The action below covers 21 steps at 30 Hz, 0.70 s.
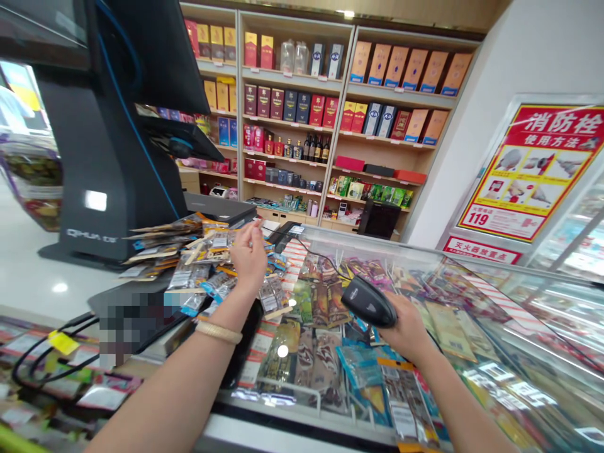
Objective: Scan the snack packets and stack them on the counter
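Note:
My right hand grips a black barcode scanner over the glass display counter, with the scanner's head pointing left. Its thin cable runs back across the glass. My left hand, a bracelet on its wrist, is closed over a pile of snack packets, its fingers bunched together. What those fingers hold, if anything, is hidden. Several packets in the pile have orange or blue edges and flat wooden sticks. Below my right hand lies a dark packet with orange ends and a white label.
A black checkout terminal stands at the left, above the pile. Packets fill the glass display counter ahead and to the right. Shelves of boxes and bottles line the back. A red and yellow poster hangs at the right.

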Motion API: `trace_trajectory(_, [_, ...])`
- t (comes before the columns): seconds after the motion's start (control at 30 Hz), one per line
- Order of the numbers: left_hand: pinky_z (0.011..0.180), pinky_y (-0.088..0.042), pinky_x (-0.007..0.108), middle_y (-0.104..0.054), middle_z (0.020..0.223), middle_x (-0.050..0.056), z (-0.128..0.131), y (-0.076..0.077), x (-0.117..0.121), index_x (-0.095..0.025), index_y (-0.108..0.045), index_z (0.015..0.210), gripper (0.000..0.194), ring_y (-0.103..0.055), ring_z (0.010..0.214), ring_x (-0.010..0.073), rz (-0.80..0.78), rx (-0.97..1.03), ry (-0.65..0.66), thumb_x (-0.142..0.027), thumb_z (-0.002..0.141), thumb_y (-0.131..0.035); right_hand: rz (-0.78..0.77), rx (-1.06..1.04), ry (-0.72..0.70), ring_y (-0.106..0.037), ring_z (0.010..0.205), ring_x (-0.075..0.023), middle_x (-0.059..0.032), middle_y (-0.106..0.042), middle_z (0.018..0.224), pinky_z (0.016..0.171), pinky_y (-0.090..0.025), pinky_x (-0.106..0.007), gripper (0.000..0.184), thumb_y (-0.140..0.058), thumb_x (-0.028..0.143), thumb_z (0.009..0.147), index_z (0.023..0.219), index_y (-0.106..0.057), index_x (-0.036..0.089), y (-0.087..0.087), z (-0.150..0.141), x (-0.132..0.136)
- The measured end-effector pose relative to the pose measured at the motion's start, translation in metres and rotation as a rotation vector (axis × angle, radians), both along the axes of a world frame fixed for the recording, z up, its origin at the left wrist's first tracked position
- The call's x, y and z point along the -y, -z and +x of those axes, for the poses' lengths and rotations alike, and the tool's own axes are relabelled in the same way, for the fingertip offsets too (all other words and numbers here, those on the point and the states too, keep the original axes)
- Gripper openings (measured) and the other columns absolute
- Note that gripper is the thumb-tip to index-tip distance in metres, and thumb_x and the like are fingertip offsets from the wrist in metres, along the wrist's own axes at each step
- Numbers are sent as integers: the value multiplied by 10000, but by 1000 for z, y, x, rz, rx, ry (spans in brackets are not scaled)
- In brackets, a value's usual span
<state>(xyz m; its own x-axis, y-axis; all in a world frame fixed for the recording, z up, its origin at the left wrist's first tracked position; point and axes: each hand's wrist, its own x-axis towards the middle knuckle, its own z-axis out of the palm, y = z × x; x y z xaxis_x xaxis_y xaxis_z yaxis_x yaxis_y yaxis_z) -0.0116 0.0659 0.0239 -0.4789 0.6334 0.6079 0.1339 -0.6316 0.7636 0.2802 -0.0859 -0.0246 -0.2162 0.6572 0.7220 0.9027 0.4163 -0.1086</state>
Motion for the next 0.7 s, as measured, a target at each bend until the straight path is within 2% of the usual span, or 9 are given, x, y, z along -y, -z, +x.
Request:
trace_trajectory(0.07, [1113, -360, 403, -612, 1190, 122, -18, -3, -11, -151, -682, 1045, 306, -531, 1184, 223, 23, -125, -191, -282, 841, -497, 7, -1, 0, -637, 708, -195, -41, -688, 781, 635, -453, -291, 164, -529, 267, 760, 881, -626, 216, 0, 0, 0])
trace_trajectory(0.13, [1132, -332, 413, -587, 1228, 164, -30, -2, -19, -109, -674, 1088, 346, -518, 1213, 249, -57, -184, -272, -204, 800, -508, 13, -2, -1, -639, 702, -193, -38, -689, 777, 627, -452, -286, 177, -522, 253, 747, 883, -629, 214, -1, 0, 0])
trace_trajectory(0.23, [1133, -327, 450, -583, 1223, 184, -37, 4, -24, -92, -673, 1077, 362, -512, 1223, 281, -167, -205, -275, -155, 764, -503, 15, -14, -8, -646, 711, -194, -39, -700, 799, 642, -466, -289, 221, -521, 241, 728, 912, -641, 214, 0, 1, -1])
trace_trajectory(0.37, [1133, -328, 447, -570, 1235, 156, -35, 4, -21, -128, -662, 1092, 368, -493, 1241, 275, -145, -222, -279, -152, 768, -488, 11, -51, 2, -653, 745, -208, -54, -709, 842, 680, -486, -309, 280, -532, 253, 725, 976, -645, 206, 2, 4, -3])
trace_trajectory(0.5, [1016, -449, 407, -574, 1166, 127, -25, -1, -9, -148, -651, 1090, 362, -587, 1057, 231, -128, -234, -279, -158, 759, -504, 51, -77, 2, -644, 729, -207, -57, -696, 817, 661, -477, -306, 227, -544, 258, 735, 930, -643, 199, 3, 5, -5])
trace_trajectory(0.57, [918, -500, 385, -601, 1080, 105, -11, -1, 2, -154, -650, 1054, 317, -612, 925, 203, -82, -299, -225, -171, 772, -507, 79, -99, 20, -620, 674, -198, -47, -673, 756, 622, -458, -298, 161, -547, 262, 736, 858, -631, 199, 2, 6, -4])
trace_trajectory(0.6, [861, -518, 363, -616, 1027, 90, -2, 0, 11, -159, -651, 1023, 280, -615, 867, 188, -46, -359, -158, -179, 786, -504, 101, -113, 37, -608, 656, -196, -44, -662, 734, 611, -450, -296, 133, -549, 265, 736, 826, -622, 201, 1, 6, -4])
trace_trajectory(0.63, [792, -529, 334, -630, 968, 72, 9, 2, 22, -166, -651, 987, 242, -615, 806, 172, -2, -435, -53, -185, 803, -494, 128, -128, 57, -603, 652, -196, -43, -655, 725, 609, -448, -297, 116, -551, 269, 735, 805, -614, 203, 1, 7, -4])
trace_trajectory(0.7, [684, -521, 279, -649, 877, 48, 32, 9, 48, -181, -656, 913, 188, -613, 735, 150, 99, -674, 254, -190, 832, -486, 181, -164, 109, -609, 673, -203, -45, -653, 730, 623, -453, -299, 111, -551, 274, 736, 801, -610, 207, 0, 9, -3])
